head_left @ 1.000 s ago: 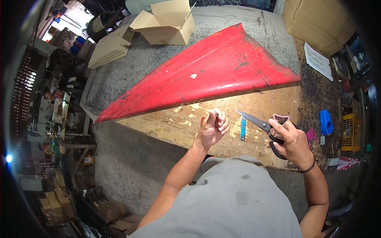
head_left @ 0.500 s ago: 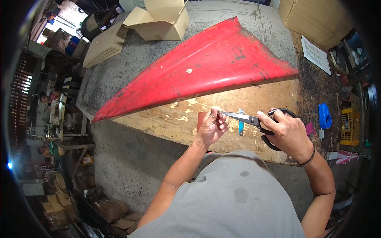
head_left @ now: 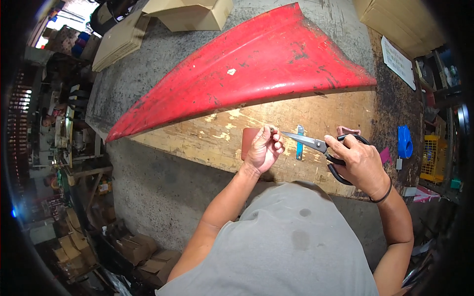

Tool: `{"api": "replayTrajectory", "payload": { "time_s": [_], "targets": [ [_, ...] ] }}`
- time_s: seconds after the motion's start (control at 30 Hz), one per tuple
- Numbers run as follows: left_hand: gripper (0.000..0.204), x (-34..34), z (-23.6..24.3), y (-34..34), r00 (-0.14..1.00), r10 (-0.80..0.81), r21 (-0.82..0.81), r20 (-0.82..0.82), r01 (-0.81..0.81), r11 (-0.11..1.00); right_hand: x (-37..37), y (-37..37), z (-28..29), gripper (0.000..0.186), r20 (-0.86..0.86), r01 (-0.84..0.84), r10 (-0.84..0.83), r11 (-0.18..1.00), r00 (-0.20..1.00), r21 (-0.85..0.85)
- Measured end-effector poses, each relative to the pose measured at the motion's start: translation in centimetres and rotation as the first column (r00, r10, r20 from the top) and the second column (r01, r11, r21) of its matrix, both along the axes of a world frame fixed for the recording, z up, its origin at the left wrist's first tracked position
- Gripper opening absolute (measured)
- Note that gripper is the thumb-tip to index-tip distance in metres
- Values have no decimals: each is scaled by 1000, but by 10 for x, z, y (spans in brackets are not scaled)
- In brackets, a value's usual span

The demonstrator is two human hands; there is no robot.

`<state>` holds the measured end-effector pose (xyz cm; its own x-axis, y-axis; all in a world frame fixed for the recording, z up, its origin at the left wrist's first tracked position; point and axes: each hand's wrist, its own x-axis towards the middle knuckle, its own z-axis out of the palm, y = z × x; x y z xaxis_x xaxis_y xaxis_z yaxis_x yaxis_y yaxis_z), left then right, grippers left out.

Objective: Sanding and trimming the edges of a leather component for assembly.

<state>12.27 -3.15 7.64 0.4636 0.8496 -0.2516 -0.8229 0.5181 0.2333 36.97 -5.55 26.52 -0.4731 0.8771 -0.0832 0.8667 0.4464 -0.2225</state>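
My left hand [head_left: 264, 150] is closed in a pinch on a small dark piece [head_left: 271, 129] above the wooden worktable [head_left: 202, 153]. My right hand [head_left: 358, 165] grips black-handled scissors [head_left: 306, 141], whose blade tips lie just beside the left fingertips. A brick-red flat piece [head_left: 248, 142] lies behind my left hand. A thin blue tool [head_left: 299, 154] lies under the blades. A pink shaped object [head_left: 348, 130] shows behind the scissor handles. Beyond both hands a large, scuffed red triangular panel [head_left: 247, 64] spans the table.
An open carton [head_left: 187, 15] and stacked cardboard [head_left: 118, 39] stand at the back left, a large box [head_left: 400, 24] at the back right. A clipboard [head_left: 397, 61] and blue object [head_left: 405, 141] lie right, near a yellow crate [head_left: 433, 158]. A person [head_left: 48, 121] sits among clutter at left.
The scissors have turned and moved left, their tips now at the left fingertips. The brick-red piece and pink object show more clearly. The whole view has shifted, with the table higher in the picture.
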Motion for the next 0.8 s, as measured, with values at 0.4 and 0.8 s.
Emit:
{"api": "replayTrajectory", "payload": {
  "time_s": [0.4, 0.8],
  "targets": [
    [18, -3, -24, 20, 1000, -30, 59, -7, 30, 998, 2, 34, -11, 60, -11, -30, 29, 998, 1000, -50],
    [19, -4, -20, 29, 988, -12, 118, -154, 30, 993, 3, 37, -7, 60, 2, -1, 1, 995, 1000, -99]
  ]
}}
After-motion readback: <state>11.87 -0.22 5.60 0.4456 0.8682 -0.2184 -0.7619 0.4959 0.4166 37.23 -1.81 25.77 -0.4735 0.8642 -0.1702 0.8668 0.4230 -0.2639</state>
